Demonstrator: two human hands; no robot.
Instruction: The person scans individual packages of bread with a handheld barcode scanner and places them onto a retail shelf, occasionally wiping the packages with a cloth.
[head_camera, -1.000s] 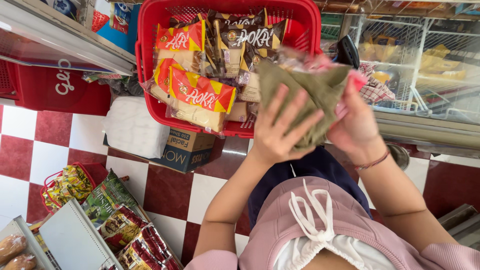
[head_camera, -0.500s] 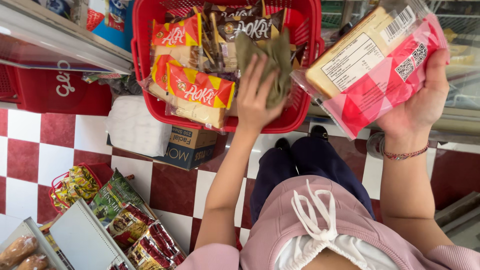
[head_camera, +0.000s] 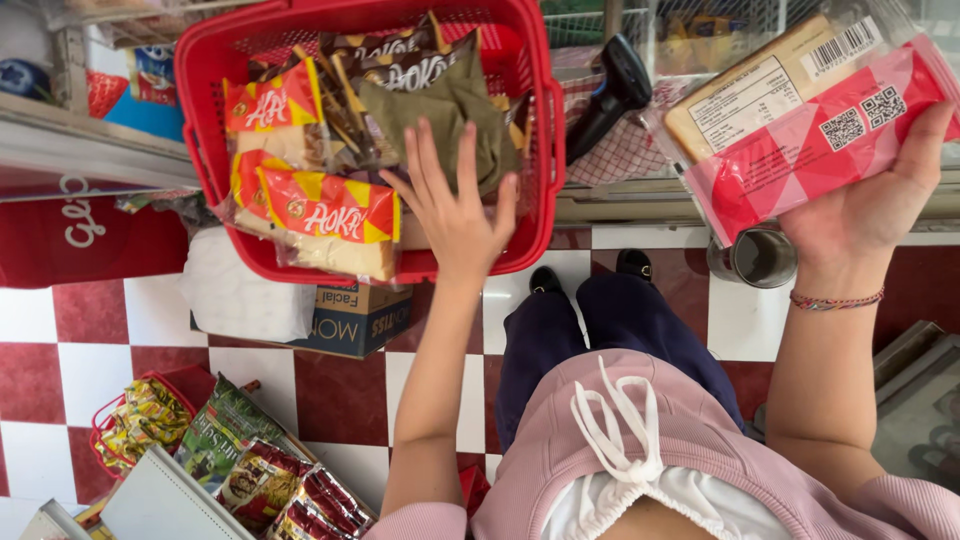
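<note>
Red plastic forms the shopping basket (head_camera: 540, 150) that fills the upper middle of the view, packed with snack packets: red-and-yellow wrapped packs (head_camera: 325, 215) stacked along its left side, dark brown packets (head_camera: 400, 65) at the back, and an olive-green packet (head_camera: 455, 115) lying on top near the centre. Just right of the basket a black handheld scanner (head_camera: 615, 90) leans against a red-checked cloth, and behind it runs a glass display counter (head_camera: 700, 30). Below the basket a white bag (head_camera: 240, 295) and a cardboard box (head_camera: 350, 320) sit on the red-and-white checked floor (head_camera: 90, 370), with a smaller basket of snack bags (head_camera: 215, 450) at lower left and a metal cup (head_camera: 760, 258) on the floor at right. The left hand (head_camera: 455, 215) lies over the basket's near rim with its fingers (head_camera: 430, 160) spread wide and straight, their tips touching or just beside the lower edge of the olive-green packet, gripping nothing. The right hand (head_camera: 880, 195) is raised well apart from the basket, at the upper right, cupping from beneath a clear-wrapped pack of pale biscuits with a red-and-pink checked end (head_camera: 800, 120); its fingers curl around the pack's right edge while the thumb side is hidden behind it. The pack tilts, its left end higher over the counter. Between the basket's right wall and the held pack lies open room, broken only by the scanner; the basket itself is crowded nearly to its rim.
</note>
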